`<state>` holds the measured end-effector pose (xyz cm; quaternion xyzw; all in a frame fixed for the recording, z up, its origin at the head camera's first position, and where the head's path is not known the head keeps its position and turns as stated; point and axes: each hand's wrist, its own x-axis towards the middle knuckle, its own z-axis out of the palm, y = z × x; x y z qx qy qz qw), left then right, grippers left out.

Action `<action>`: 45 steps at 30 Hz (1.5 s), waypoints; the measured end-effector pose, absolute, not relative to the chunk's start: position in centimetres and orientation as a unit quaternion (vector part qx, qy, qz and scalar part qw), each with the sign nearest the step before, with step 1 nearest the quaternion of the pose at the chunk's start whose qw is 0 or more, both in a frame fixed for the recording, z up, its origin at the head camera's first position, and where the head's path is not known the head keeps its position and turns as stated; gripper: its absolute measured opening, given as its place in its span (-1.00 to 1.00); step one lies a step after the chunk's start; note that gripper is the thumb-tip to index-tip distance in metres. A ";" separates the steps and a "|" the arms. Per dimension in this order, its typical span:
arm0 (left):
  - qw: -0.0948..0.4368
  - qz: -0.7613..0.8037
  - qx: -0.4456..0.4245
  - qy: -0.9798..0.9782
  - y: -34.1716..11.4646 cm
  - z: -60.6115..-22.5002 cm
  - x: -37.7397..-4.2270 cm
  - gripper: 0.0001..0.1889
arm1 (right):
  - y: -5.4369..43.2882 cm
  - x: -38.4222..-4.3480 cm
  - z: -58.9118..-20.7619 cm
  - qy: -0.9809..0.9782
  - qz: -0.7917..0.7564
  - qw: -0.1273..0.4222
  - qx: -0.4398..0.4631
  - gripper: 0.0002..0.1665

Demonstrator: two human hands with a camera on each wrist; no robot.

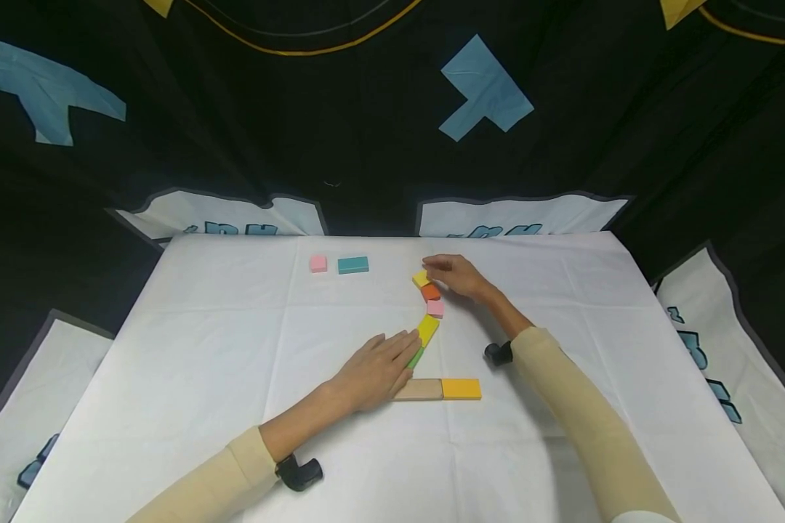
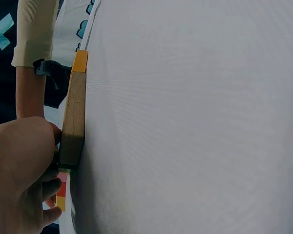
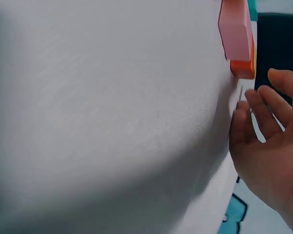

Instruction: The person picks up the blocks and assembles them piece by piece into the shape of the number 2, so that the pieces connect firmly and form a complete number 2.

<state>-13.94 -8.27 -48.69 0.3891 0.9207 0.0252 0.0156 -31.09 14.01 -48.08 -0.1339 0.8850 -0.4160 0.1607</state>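
A curving line of blocks runs across the white table: a small yellow block (image 1: pixel 421 279), an orange block (image 1: pixel 431 292), a pink block (image 1: pixel 435 309), a longer yellow block (image 1: pixel 429 330) and a green block (image 1: pixel 415 359). My left hand (image 1: pixel 374 370) lies with extended fingers along the green and longer yellow blocks, partly hiding the green one. Under its near edge, a plain wooden block (image 1: pixel 424 390) sits end to end with an amber block (image 1: pixel 461 389). At the line's far end, my right hand (image 1: pixel 456 276) is beside the small yellow block, fingers loosely bent, nothing between them.
Farther back on the left stand a small pink block (image 1: pixel 318 264) and a teal block (image 1: pixel 353 265). The white cloth-covered table (image 1: pixel 190 349) ends at a dark curtain (image 1: pixel 366 145) behind.
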 end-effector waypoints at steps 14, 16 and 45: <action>0.014 0.025 0.393 0.919 -8.2 -49.1 -14.0 -0.41 | 14.7 -26.9 -47.7 0.922 -0.282 0.148 -0.222 -0.33; 0.012 0.024 0.394 0.919 -8.2 -49.0 -14.0 -0.41 | 14.7 -26.4 -47.6 0.921 -0.268 0.147 -0.241 -0.32; 0.024 0.012 0.387 0.922 -8.1 -48.6 -14.1 -0.41 | 14.0 -24.5 -47.6 0.934 -0.091 0.095 -0.331 -0.34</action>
